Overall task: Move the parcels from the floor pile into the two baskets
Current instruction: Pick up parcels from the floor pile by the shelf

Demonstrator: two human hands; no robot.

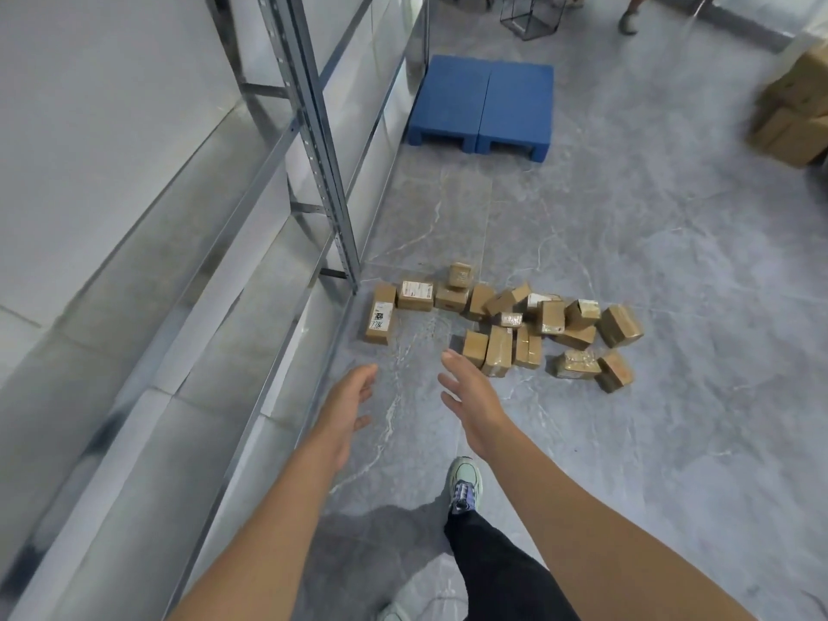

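The pile of small brown cardboard parcels point(506, 324) lies on the grey stone floor point(649, 262), at 1 o'clock from the person's hands. There are about 20 of them, some flat and some tipped on each other.

Both hands are out in front and hold nothing. The left hand point(349, 410) has its fingers loose and apart. The right hand point(470, 405) is spread wide too. Its fingertips are near the closest short brown box point(475, 347) but do not touch it.

I think the parcels are light and stiff, so 1 hand could lift 1. Many are wrapped in shiny clear tape, which may be slippy. A good hold would be on 2 flat sides across from each other, with the thumb on 1 side and the fingers on the other.

I cannot see a basket for sure. A black wire frame point(528, 15) stands far off at 12 o'clock. I cannot tell if it is a basket, and I see nothing inside it. A blue plastic pallet point(481, 107) sits between it and the pile.
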